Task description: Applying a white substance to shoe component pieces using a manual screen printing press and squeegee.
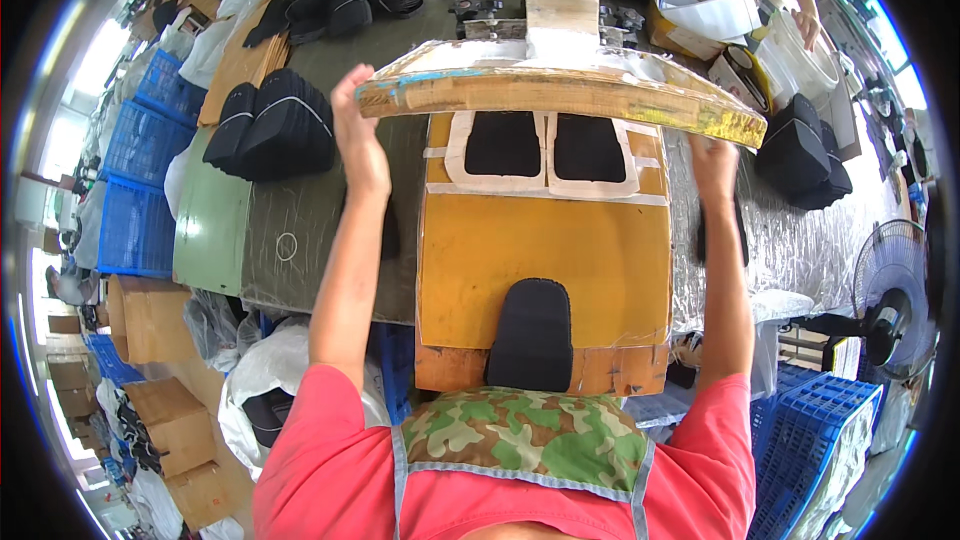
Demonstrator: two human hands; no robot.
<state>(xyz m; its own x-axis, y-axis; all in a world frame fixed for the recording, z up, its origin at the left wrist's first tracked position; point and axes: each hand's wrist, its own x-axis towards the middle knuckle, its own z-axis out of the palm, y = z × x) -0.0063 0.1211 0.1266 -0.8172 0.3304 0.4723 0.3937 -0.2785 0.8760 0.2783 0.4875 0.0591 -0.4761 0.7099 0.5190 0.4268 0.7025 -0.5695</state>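
Two bare hands are at the ends of the wooden frame (560,93) in my view. I see the left hand (360,130) with its grip closed around the left end; the right hand (714,165) meets the right end from below, fingers hidden, so I cannot tell how that grip stands. Between them the frame is tilted above the far part of the yellow board (545,255), where a pale panel (500,183) surrounds two black patches.

I have bare board from there to the black pad (530,335) near its front edge, which juts past the counter (300,285). Left of the left forearm I get open counter, bounded farther back by a black stack (285,125); another stack (800,155) sits just beyond the right hand. Blue and yellow smears mark the frame's edge; any lettering on the fan (887,325) is too small to read.
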